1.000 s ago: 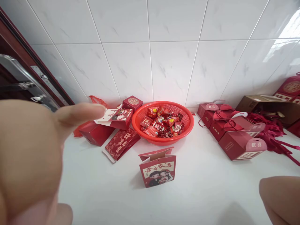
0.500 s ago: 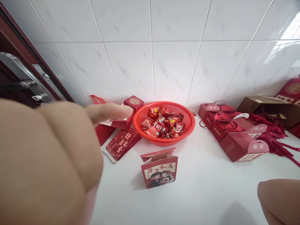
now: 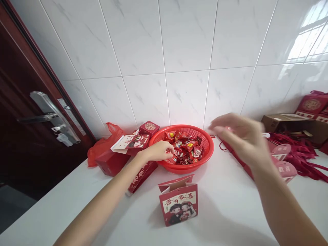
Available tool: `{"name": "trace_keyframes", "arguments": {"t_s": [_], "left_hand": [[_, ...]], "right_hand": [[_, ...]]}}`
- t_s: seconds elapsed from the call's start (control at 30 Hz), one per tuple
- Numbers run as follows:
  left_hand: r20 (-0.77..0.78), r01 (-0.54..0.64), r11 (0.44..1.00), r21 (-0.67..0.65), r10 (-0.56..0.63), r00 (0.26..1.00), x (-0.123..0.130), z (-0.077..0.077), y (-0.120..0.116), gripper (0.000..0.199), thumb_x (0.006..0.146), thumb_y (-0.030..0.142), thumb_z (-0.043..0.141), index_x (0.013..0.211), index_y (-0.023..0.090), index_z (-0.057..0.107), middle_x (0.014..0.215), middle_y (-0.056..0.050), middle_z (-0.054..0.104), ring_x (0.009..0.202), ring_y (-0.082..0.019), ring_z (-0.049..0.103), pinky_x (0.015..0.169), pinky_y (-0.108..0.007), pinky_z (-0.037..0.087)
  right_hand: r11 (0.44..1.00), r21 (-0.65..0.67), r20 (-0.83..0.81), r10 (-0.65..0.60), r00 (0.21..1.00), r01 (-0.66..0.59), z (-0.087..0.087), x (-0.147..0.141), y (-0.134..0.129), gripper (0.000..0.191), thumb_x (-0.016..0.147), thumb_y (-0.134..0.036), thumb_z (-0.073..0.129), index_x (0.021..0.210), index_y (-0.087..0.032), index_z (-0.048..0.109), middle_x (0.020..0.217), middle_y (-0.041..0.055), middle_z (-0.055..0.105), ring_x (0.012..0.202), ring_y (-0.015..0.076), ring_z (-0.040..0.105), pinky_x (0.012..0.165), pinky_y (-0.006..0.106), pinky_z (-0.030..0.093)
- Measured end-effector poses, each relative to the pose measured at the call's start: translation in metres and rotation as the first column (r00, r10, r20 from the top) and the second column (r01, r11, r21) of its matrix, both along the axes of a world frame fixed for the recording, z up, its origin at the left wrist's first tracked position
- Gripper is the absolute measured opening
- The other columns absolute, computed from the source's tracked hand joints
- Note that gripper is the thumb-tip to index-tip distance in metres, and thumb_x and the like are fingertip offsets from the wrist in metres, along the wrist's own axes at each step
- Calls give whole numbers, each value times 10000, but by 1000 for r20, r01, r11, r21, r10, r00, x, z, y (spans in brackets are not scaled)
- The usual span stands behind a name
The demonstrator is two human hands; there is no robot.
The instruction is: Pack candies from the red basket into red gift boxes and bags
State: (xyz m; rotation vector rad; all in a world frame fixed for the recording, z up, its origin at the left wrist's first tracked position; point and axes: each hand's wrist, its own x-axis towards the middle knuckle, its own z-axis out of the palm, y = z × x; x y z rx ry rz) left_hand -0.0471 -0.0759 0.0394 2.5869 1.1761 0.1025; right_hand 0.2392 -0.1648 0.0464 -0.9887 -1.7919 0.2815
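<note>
My left hand reaches over the near left rim of a red plastic basket filled with wrapped candies. Its fingers are curled down onto a candy at the left of the pile, and the fingertips are partly hidden. Smeared by motion, my right hand hovers in the air right of the basket, thumb and fingers apart, with nothing visible in it. In front of the basket a red gift box with a cartoon couple on it stands upright, its top flaps open.
Several red gift boxes stand at the right, partly behind my right arm, beside dark red ribbons and a cardboard box. Flat and folded red boxes and a red plastic bag lie left. A tiled wall closes the back.
My left hand, large and close before, has gone forward into the basket. My right arm has risen into view from the lower right. The view has shifted, showing more wall and door.
</note>
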Motion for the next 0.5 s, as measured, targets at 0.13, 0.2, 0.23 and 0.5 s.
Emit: {"name": "trace_keyframes", "arguments": {"t_s": [0.13,0.2,0.23,0.5], "left_hand": [[-373,-66,984,-168,-2,928,18,-23,36,490,750,327,722,1223,207,692,1167,-68,729,1062,-258,676,887,-273,500],[-459,-86,982,-170,-2,888,25,-33,42,570,713,338,750,1272,258,671,1248,-69,696,1132,-287,649,921,-300,499],[-480,-93,984,-149,10,877,28,-38,43,591,704,325,753,1286,282,664,1297,-76,670,1169,-301,631,939,-318,497],[-325,-187,981,-50,161,932,27,-51,51,646,571,257,863,1193,202,695,1218,-107,688,1082,-317,661,850,-302,531]], "right_hand": [[983,-150,-15,105,994,-106,-15,-35,43,154,854,-304,619,818,-181,705,806,44,746,743,186,693,711,308,556],[964,-236,6,124,992,-119,-33,-43,61,114,824,-239,600,794,-185,696,813,39,748,746,182,698,714,300,553],[955,-273,18,126,992,-117,-43,-46,68,108,811,-210,591,779,-187,692,803,37,745,737,179,695,709,298,548],[879,-454,117,220,968,-145,-67,-50,94,66,808,-205,631,815,-192,695,886,35,751,828,187,690,776,301,521]]}}
